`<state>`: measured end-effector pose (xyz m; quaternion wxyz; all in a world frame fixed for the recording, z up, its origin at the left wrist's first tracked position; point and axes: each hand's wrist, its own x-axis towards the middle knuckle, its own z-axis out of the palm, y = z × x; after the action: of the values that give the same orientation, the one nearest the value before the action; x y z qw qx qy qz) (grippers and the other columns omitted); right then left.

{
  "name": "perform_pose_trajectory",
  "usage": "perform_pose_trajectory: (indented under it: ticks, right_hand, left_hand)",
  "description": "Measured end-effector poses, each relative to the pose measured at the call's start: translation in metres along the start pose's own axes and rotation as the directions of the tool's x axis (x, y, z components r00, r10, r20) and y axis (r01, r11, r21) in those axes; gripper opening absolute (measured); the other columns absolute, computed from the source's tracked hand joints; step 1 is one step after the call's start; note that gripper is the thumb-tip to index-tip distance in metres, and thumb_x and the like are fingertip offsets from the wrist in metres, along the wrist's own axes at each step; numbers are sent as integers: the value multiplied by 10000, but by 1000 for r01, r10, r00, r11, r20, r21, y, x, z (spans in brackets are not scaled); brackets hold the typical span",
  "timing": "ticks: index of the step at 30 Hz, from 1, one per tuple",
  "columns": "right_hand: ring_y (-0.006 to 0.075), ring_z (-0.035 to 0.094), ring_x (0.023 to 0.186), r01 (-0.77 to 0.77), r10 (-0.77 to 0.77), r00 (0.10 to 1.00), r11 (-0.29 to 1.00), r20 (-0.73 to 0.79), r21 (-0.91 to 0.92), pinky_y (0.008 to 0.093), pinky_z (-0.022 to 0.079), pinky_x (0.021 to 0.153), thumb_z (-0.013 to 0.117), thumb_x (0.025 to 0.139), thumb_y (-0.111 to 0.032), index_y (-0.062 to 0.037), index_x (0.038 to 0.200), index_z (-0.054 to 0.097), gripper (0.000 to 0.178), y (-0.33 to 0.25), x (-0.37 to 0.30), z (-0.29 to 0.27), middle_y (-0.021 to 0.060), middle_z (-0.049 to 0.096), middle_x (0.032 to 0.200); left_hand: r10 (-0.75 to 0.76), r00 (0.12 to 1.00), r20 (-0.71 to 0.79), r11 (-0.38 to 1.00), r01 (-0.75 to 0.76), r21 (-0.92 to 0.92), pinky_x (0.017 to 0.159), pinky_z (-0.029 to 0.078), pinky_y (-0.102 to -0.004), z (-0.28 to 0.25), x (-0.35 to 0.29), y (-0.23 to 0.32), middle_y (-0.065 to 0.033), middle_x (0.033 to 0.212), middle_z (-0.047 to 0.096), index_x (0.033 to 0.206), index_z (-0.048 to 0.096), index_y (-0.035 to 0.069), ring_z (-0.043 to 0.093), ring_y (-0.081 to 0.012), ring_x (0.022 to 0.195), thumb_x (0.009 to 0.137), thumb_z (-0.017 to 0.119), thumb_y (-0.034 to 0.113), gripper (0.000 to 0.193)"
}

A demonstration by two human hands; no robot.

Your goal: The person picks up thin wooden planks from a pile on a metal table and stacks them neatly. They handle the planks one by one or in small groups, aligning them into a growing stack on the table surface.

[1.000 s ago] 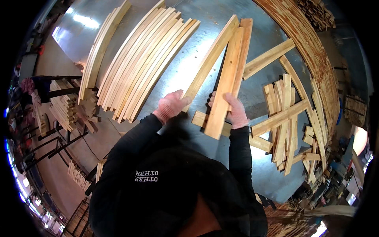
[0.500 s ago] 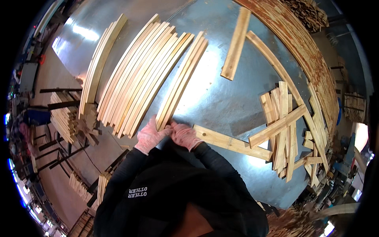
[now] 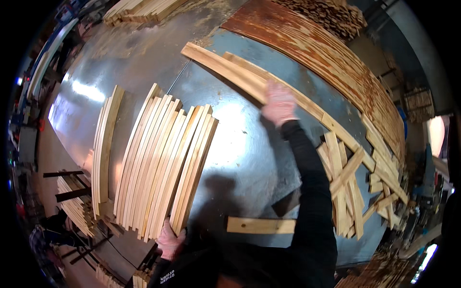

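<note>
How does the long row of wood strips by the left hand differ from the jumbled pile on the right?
The row lies in order, strips side by side; the pile is crisscrossed, pieces lying over one another. The row shows mostly narrow edges upward, the pile mostly broad faces. The left hand is at the row's near end; no hand is on the pile. Both are pale wood.
</note>
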<state>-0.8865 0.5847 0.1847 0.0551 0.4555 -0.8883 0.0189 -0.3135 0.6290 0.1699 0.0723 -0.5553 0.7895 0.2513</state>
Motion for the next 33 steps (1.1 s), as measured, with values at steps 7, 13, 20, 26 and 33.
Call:
perform_pose_trajectory:
  ticks: [7, 13, 20, 26, 33]
  right_hand:
    - [375, 579, 1169, -36, 33, 999, 997, 41, 64, 455, 453, 1019, 758, 762, -508, -104, 1486, 406, 900, 158, -4, 84, 188, 589, 1280]
    - [297, 646, 1086, -279, 36, 864, 864, 502, 418, 409, 520, 928, 663, 903, -557, -13, 1494, 378, 853, 104, -79, 51, 205, 626, 1264]
    - [185, 643, 1071, -754, -308, 557, -577, 771, 314, 329, 498, 999, 687, 949, -208, 52, 1284, 600, 433, -11, -278, 69, 90, 663, 1217]
    - [306, 670, 983, -480, -40, 844, 388, 535, 787, 399, 543, 830, 571, 1008, -327, -68, 1475, 443, 549, -106, -345, 31, 204, 691, 1060]
    - [415, 683, 862, -448, -247, 651, 638, 717, 627, 481, 528, 715, 520, 949, -609, 62, 1512, 176, 941, -215, -378, -9, 254, 700, 926]
  left_hand:
    - [-171, 970, 172, 979, 148, 138, 859, 508, -511, -15, 15, 10, -219, 1152, 638, 1387, 452, -17, 624, -416, 1037, 730, 794, 362, 832]
    - [313, 924, -221, 895, -209, 395, 822, 521, -478, -13, -7, -10, -157, 1207, 636, 1414, 439, -23, 610, -380, 1054, 801, 726, 452, 827]
    - [282, 957, -64, 894, -286, -346, 1025, 445, -394, -31, 11, 86, -202, 1319, 546, 1449, 379, -31, 543, -312, 1224, 868, 724, 258, 735]
    - [240, 801, 548, 785, 172, -595, 886, 505, -340, 32, 47, 141, -102, 1120, 698, 1274, 605, 25, 644, -211, 1024, 929, 667, 395, 509]
    - [-25, 962, 271, 998, 39, -47, 893, 489, -509, 24, 16, 82, -188, 1212, 629, 1181, 572, 112, 632, -423, 1064, 951, 566, 421, 385]
